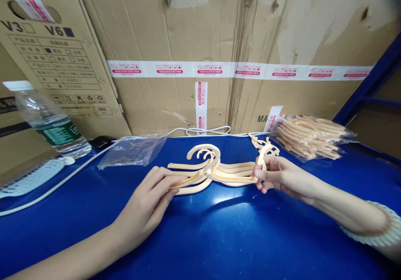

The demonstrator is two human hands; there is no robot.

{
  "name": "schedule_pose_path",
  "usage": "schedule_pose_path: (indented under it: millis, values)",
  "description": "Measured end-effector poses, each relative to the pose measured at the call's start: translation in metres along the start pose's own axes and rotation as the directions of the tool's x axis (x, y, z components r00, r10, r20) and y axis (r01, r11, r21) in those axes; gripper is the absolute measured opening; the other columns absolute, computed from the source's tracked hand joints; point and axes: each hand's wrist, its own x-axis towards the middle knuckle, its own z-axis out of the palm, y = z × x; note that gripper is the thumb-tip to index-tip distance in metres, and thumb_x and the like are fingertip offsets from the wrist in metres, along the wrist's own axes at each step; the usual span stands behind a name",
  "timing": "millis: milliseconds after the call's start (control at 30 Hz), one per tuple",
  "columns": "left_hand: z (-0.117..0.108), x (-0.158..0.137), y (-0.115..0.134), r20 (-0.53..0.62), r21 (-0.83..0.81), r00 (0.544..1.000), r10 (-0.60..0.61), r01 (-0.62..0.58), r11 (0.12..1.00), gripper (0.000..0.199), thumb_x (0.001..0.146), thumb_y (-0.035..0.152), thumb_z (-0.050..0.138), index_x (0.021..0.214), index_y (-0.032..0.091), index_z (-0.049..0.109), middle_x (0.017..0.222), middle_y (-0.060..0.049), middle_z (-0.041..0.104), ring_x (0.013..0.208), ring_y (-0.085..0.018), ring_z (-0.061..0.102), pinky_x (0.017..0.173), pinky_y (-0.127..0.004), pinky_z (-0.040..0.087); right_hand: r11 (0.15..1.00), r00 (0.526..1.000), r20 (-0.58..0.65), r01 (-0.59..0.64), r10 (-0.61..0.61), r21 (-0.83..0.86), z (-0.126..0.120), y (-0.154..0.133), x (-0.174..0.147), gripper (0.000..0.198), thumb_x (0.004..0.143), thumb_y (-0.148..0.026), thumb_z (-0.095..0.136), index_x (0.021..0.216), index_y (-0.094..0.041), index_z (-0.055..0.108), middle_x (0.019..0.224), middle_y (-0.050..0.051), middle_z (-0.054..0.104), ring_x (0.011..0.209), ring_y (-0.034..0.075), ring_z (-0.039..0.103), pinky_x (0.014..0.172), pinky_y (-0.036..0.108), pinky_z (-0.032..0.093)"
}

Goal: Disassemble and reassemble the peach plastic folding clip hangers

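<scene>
In the middle of the blue tabletop are several cream plastic clothes hangers (233, 180), bunched together with their hooks curling up to the left. My left hand (153, 192) pinches the left arm of the front hanger between thumb and fingers. At the other end, my right hand (275, 175) is closed on a small curved cream piece (265, 152), which stands upright against the hanger's right tip. Whether that piece is joined to the hanger, I cannot tell. Behind my right hand lie several loose small curved cream pieces (255, 142).
Bagged cream hanger parts (310, 136) are piled at the back right. A clear plastic bag (131, 150) lies at the back left, near a water bottle (53, 121) and a pale hairbrush (37, 177). A white cable (84, 163) crosses the table before tall cardboard boxes (175, 29).
</scene>
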Motion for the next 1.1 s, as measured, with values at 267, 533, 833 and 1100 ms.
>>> schedule_pose_path:
  millis: [267,533,833,1100]
  values:
    - [-0.001,-0.001,0.002,0.0,-0.008,1.0,0.0,0.0,1.0,0.031,0.098,0.005,0.042,0.121,0.02,0.056,0.109,-0.006,0.057,0.099,-0.017,0.052,0.085,-0.027,0.045,0.997,0.996,-0.055,0.073,-0.074,-0.022,0.006,0.002,-0.002,0.047,0.048,-0.03,0.095,0.065,-0.017,0.053,0.059,-0.002,0.061,0.054,0.012,0.061,0.05,0.022,0.05]
    - [0.0,-0.002,0.001,0.006,0.015,0.999,-0.034,0.034,0.999,0.028,0.1,0.01,0.04,0.123,0.021,0.052,0.108,-0.005,0.056,0.098,-0.017,0.052,0.085,-0.028,0.045,0.993,0.993,-0.006,0.116,-0.115,0.011,0.004,0.004,0.0,0.043,0.055,-0.035,0.092,0.069,-0.016,0.056,0.06,0.0,0.063,0.056,0.013,0.062,0.054,0.023,0.053]
    - [-0.003,-0.001,-0.002,0.028,-0.031,0.994,-0.11,0.111,0.993,0.026,0.101,0.016,0.04,0.123,0.022,0.052,0.106,-0.005,0.058,0.096,-0.018,0.057,0.081,-0.029,0.049,0.956,0.957,-0.139,0.269,-0.253,0.115,-0.015,-0.009,0.005,0.029,0.069,-0.04,0.084,0.08,-0.016,0.073,0.08,0.003,0.064,0.069,0.012,0.058,0.053,0.018,0.051]
    - [-0.007,0.0,-0.004,0.128,0.149,0.984,0.121,-0.14,0.979,0.022,0.099,0.009,0.042,0.116,0.016,0.055,0.109,-0.009,0.057,0.094,-0.02,0.054,0.08,-0.033,0.044,0.917,0.948,0.011,0.311,-0.318,-0.251,-0.086,-0.03,0.005,0.019,0.069,-0.036,0.084,0.077,-0.022,0.076,0.07,0.003,0.07,0.059,0.012,0.06,0.056,0.022,0.05]
